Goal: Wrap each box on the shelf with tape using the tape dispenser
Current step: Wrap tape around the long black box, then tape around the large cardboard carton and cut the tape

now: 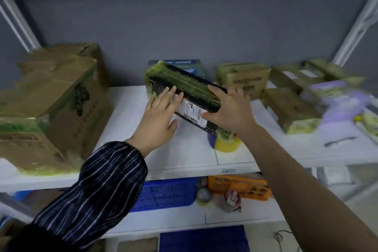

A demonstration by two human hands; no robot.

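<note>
A long black box [184, 86] wrapped in greenish tape, with a white barcode label, is held tilted above the white shelf [126, 120]. My left hand [159, 116] lies flat against its near left side, fingers spread. My right hand [227, 108] grips its right end, thumb under the label. Just below the box's right end stands a yellow tape roll on a purple-blue dispenser [224, 142], partly hidden by my right wrist.
Large taped cardboard boxes [51, 104] fill the shelf's left. A blue box [184, 66] stands behind the held one. Several small taped boxes [243, 80] and a lilac package [337, 100] lie at the right. Lower shelf holds a blue basket [165, 192] and an orange box [239, 187].
</note>
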